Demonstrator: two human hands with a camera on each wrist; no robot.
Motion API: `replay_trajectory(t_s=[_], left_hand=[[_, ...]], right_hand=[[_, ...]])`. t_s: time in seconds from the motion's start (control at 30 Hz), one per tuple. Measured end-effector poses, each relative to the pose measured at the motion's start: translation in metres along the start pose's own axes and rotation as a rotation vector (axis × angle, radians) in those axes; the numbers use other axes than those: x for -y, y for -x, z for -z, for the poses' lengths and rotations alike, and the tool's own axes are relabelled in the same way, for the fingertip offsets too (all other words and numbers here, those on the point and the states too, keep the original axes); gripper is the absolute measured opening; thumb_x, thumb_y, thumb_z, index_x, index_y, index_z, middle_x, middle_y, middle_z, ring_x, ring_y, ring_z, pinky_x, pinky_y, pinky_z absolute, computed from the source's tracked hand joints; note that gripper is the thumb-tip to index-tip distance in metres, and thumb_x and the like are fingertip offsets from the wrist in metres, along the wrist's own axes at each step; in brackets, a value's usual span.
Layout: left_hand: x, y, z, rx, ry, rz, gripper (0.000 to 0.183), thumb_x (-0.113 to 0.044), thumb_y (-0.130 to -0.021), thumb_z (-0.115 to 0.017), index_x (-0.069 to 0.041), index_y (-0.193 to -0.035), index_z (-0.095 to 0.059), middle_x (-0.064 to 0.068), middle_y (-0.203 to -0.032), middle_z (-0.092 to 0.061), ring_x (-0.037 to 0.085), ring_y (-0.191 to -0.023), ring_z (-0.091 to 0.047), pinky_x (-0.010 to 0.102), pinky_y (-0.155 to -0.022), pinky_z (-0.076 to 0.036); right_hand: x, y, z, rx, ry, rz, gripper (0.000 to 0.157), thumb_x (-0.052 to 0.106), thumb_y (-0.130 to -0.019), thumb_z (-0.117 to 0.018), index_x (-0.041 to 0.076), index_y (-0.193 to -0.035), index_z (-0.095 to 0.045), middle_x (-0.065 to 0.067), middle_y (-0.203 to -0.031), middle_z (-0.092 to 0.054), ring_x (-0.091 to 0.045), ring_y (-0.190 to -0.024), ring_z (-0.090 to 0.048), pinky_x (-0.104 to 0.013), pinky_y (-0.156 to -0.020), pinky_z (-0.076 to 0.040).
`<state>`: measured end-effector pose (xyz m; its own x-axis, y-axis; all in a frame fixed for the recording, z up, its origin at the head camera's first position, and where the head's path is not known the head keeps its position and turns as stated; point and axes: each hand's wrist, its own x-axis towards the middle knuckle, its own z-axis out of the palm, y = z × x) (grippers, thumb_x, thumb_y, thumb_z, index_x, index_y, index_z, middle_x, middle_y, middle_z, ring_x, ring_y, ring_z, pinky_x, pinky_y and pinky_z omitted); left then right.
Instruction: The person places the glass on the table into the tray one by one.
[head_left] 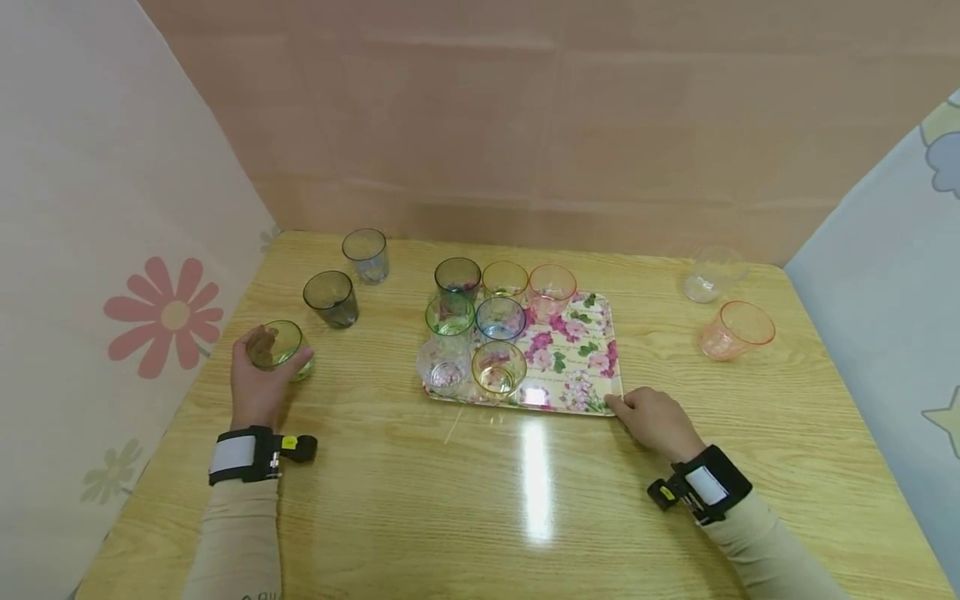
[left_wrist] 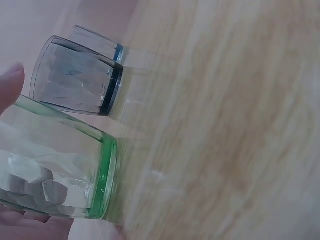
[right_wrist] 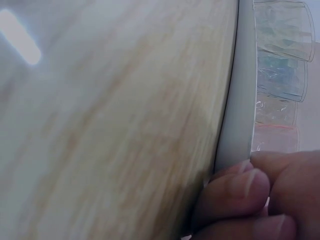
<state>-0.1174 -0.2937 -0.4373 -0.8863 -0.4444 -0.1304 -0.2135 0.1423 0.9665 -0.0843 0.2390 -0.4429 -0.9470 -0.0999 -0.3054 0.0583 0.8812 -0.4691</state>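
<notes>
Left fingers (left_wrist: 35, 227) grip a green glass (left_wrist: 105, 180), two glasses (head_left: 336, 303) beyond; right fingers (right_wrist: 237, 194) pinch the floral tray (head_left: 577, 354) bearing seven glasses (head_left: 499, 371).

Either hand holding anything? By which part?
Left hand: green glass, gripped round its side wall, thumb and fingers on opposite sides. Right hand: floral tray, pinched at its near right corner.
</notes>
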Motion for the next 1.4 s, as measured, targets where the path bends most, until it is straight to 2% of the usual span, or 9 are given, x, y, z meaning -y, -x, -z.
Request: replay_trajectory(t_s=[0.13, 0.5, 0.73, 0.9, 1.0, 1.13, 1.4], left_hand=[[0.0, 0.0, -0.001, -0.01, 0.004, -0.005, 0.085, -0.015, -0.088, -0.082, -0.015, -0.155, -0.029, 0.006, -0.156, -0.04, 0.02, -0.144, -0.034, 0.033, -0.121, -0.025], [0.004, 0.004, -0.001, -0.032, -0.018, -0.043, 0.082, -0.017, -0.088, -0.082, -0.015, -0.153, -0.031, 0.005, -0.15, -0.044, 0.021, -0.138, -0.039, 0.034, -0.118, -0.029], [-0.005, 0.018, -0.001, 0.0, -0.026, -0.083, 0.08, -0.018, -0.088, -0.082, -0.015, -0.151, -0.032, 0.001, -0.142, -0.048, 0.022, -0.136, -0.04, 0.033, -0.117, -0.031], [-0.011, 0.028, -0.002, 0.026, -0.042, -0.113, 0.081, -0.015, -0.088, -0.081, -0.014, -0.151, -0.029, 0.003, -0.143, -0.049, 0.019, -0.135, -0.042, 0.03, -0.118, -0.03], [-0.014, 0.034, -0.002, 0.048, -0.027, -0.114, 0.08, -0.012, -0.088, -0.081, -0.017, -0.147, -0.029, 0.004, -0.146, -0.048, 0.019, -0.136, -0.042, 0.027, -0.118, -0.028], [-0.02, 0.044, -0.006, 0.085, -0.015, -0.155, 0.072, -0.006, -0.087, -0.081, -0.018, -0.138, -0.031, 0.003, -0.144, -0.05, 0.018, -0.134, -0.044, 0.026, -0.117, -0.029], [-0.046, 0.071, -0.023, 0.213, -0.025, -0.376, 0.068, 0.008, -0.084, -0.077, 0.0, -0.136, -0.035, 0.006, -0.134, -0.052, 0.016, -0.127, -0.047, 0.028, -0.113, -0.033]], right_hand=[[-0.001, 0.0, -0.001, -0.008, 0.0, 0.002, 0.055, 0.033, -0.106, -0.052, 0.014, -0.055, -0.045, 0.005, -0.051, -0.037, -0.014, -0.046, -0.038, -0.029, -0.05, -0.03], [-0.002, 0.0, -0.001, -0.02, 0.004, 0.017, 0.055, 0.033, -0.106, -0.052, 0.015, -0.055, -0.044, 0.004, -0.051, -0.038, -0.014, -0.046, -0.038, -0.029, -0.05, -0.03], [-0.001, 0.001, 0.0, -0.013, 0.009, 0.01, 0.055, 0.034, -0.106, -0.052, 0.015, -0.055, -0.044, 0.004, -0.052, -0.037, -0.014, -0.047, -0.038, -0.029, -0.05, -0.03], [0.0, 0.003, 0.003, 0.029, -0.035, -0.033, 0.059, 0.048, -0.106, -0.049, 0.014, -0.057, -0.046, 0.003, -0.053, -0.039, -0.014, -0.049, -0.039, -0.029, -0.051, -0.031], [-0.002, 0.006, 0.005, 0.018, -0.046, -0.045, 0.063, 0.058, -0.104, -0.045, 0.013, -0.06, -0.05, 0.001, -0.056, -0.044, -0.016, -0.051, -0.042, -0.031, -0.052, -0.033], [-0.002, 0.009, 0.01, -0.051, -0.042, -0.048, 0.063, 0.061, -0.104, -0.043, 0.01, -0.07, -0.058, -0.001, -0.06, -0.048, -0.018, -0.054, -0.046, -0.032, -0.053, -0.034], [0.012, 0.01, 0.019, -0.277, -0.11, 0.044, 0.046, 0.047, -0.105, -0.052, 0.007, -0.082, -0.056, -0.001, -0.062, -0.046, -0.018, -0.053, -0.044, -0.03, -0.05, -0.031]])
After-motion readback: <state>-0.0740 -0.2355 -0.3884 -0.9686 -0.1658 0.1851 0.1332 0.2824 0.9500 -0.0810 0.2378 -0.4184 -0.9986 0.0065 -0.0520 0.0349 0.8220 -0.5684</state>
